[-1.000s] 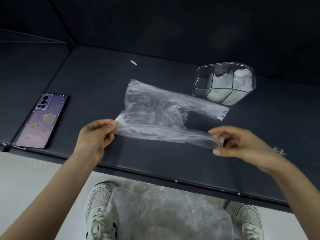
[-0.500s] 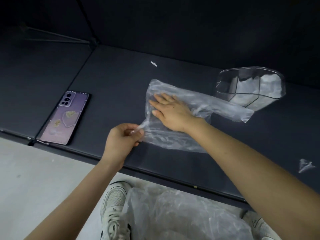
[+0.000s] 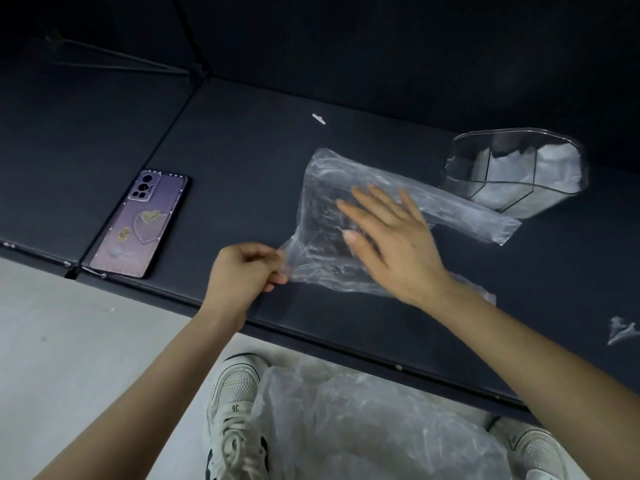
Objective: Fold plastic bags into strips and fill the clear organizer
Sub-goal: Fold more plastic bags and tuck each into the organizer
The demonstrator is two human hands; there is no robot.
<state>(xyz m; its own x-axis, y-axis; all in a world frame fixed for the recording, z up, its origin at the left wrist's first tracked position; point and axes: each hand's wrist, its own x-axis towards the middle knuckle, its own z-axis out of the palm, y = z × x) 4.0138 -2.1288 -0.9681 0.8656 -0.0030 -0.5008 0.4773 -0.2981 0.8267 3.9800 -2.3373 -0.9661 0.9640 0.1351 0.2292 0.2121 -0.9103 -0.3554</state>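
A clear plastic bag (image 3: 322,188) lies flat on the dark table (image 3: 242,161), one handle strip reaching right toward the clear organizer (image 3: 467,161). My left hand (image 3: 242,271) pinches the bag's near left corner between thumb and curled fingers. My right hand (image 3: 388,233) lies flat on the bag with fingers spread and straight, pressing it down. The organizer stands at the back right; its right compartments hold whitish folded bags, its left compartment looks bare.
A purple phone (image 3: 142,223) lies face down at the table's left front. A heap of loose plastic bags (image 3: 363,427) sits on the floor between two white sneakers. A small plastic scrap (image 3: 620,330) lies at right, a white fleck (image 3: 318,118) farther back.
One second ago both hands held the bag stretched above the table. The right hand let go of its end and went flat onto the bag, sliding slightly rightward since; the left still pinches.
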